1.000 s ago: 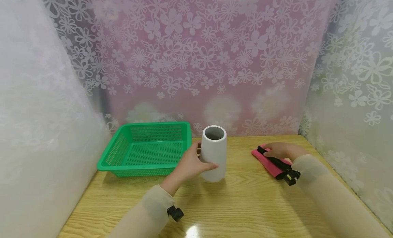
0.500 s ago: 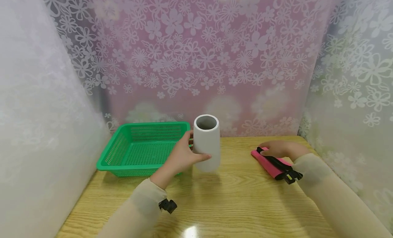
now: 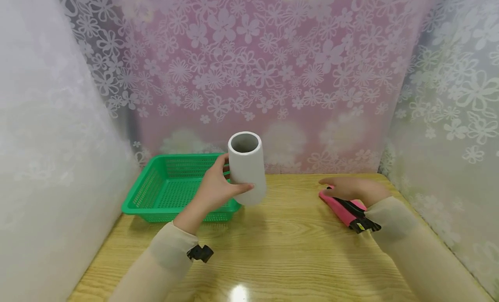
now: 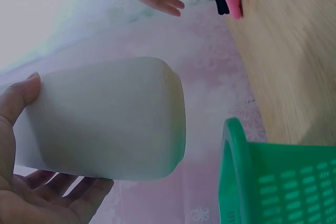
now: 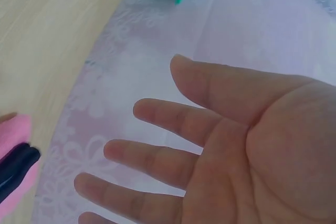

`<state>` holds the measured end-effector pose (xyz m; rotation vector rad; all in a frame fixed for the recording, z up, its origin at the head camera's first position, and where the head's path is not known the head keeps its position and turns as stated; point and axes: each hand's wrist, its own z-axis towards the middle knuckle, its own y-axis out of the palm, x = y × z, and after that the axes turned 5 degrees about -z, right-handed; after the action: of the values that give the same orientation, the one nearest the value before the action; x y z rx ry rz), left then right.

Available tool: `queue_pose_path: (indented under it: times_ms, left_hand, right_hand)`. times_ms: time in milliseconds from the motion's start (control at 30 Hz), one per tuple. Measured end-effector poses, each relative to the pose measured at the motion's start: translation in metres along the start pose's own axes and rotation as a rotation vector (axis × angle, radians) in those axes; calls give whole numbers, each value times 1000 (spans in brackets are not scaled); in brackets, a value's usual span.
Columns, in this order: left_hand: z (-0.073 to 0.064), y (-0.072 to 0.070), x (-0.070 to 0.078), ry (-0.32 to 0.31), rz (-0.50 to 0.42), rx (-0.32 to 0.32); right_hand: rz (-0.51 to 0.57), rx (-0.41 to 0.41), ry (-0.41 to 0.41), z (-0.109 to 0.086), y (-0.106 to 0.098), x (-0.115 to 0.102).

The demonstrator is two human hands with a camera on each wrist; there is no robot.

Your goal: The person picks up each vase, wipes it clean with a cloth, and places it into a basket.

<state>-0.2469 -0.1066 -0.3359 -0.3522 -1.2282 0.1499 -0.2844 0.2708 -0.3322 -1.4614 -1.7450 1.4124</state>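
My left hand grips a tall white vase by its side, thumb in front and fingers behind. The vase is upright, mouth up, and held above the table. Its lower left part overlaps the right end of a green plastic basket in the head view; the left wrist view shows the vase's base apart from the basket rim. My right hand hovers over a folded pink and black cloth-like item. Its fingers are spread and hold nothing in the right wrist view.
All of this is on a wood-grain table. A pink floral curtain hangs behind it, with pale curtains at the left and right. Small black cameras are strapped to both wrists.
My left hand has carried the vase left and upward toward the basket. My right hand has shifted slightly left, and its fingers have straightened away from the pink and black item.
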Motion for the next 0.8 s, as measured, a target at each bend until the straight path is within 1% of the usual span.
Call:
queue_pose_path:
  times_ms: [233, 333, 433, 667, 800]
  left_hand:
    - [-1, -15, -2, 20, -10, 39]
    - [-2, -20, -4, 31, -8, 57]
    - [-1, -25, -7, 40, 13, 77]
    - [-4, -39, -11, 23, 41, 125]
    - [-5, -47, -13, 28, 63, 149]
  right_hand:
    - [2, 54, -38, -4, -3, -19]
    - [-13, 84, -36, -3, 0, -25]
    - [-17, 110, -28, -3, 4, -31]
    - [4, 143, -53, -1, 6, -50]
    - [-11, 169, -63, 2, 7, -60]
